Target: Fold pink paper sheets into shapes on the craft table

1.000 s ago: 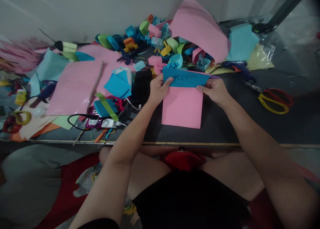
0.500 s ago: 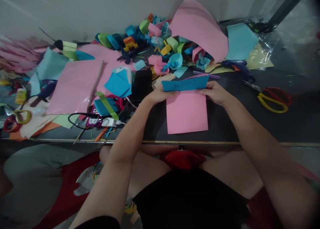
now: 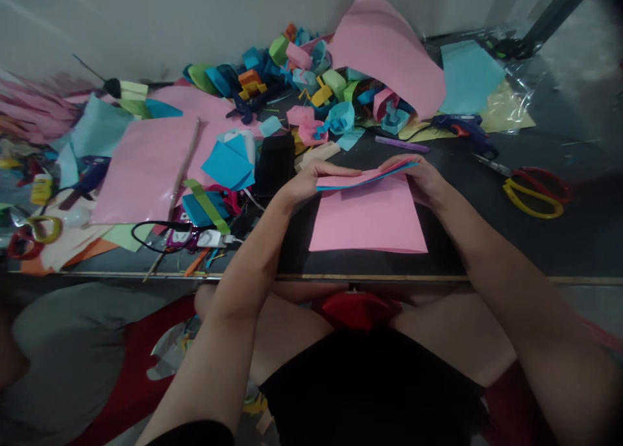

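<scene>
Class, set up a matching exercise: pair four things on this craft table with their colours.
Things:
1. scissors
2. folded sheet held by the left hand and right hand
3. marker
4. box

Colours:
a. black
b. red and yellow
c. purple
d. pink

Pairs: 1-b, 2-d, 3-c, 4-a
</scene>
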`<state>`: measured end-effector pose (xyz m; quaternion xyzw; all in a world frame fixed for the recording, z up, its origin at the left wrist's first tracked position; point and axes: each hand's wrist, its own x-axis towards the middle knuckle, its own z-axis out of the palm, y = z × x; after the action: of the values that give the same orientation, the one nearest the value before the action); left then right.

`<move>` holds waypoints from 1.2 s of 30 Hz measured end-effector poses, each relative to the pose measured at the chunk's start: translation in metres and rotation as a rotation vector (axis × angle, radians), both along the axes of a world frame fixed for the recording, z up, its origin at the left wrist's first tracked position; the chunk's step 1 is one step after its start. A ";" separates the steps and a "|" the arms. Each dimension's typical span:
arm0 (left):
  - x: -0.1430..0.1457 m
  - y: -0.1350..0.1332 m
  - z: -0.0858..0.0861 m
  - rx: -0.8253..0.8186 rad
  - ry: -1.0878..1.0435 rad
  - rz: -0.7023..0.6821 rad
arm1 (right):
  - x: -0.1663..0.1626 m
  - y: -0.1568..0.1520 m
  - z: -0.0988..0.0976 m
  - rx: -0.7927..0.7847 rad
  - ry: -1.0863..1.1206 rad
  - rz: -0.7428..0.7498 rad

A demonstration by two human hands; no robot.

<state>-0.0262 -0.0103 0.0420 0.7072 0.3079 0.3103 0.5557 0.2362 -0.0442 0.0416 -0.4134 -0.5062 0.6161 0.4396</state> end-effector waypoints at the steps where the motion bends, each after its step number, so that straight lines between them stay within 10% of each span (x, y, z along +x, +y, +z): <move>1: 0.000 -0.001 0.001 -0.019 -0.006 0.026 | 0.001 0.000 -0.001 0.000 -0.010 -0.005; 10: -0.001 0.003 -0.002 -0.035 -0.016 0.063 | 0.003 -0.004 -0.001 -0.042 -0.043 0.048; 22: -0.019 0.015 -0.009 0.870 0.276 0.236 | -0.009 0.005 -0.018 -0.022 0.000 -0.366; 28: 0.010 -0.004 -0.014 0.975 0.499 0.025 | -0.018 -0.002 -0.014 -0.093 -0.010 -0.276; 36: 0.008 -0.008 -0.013 0.952 0.532 0.171 | -0.014 -0.016 -0.002 0.142 0.022 -0.102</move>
<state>-0.0179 -0.0187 0.0292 0.9067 0.3198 0.2702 0.0504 0.2225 -0.0600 0.0394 -0.3996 -0.5219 0.5602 0.5042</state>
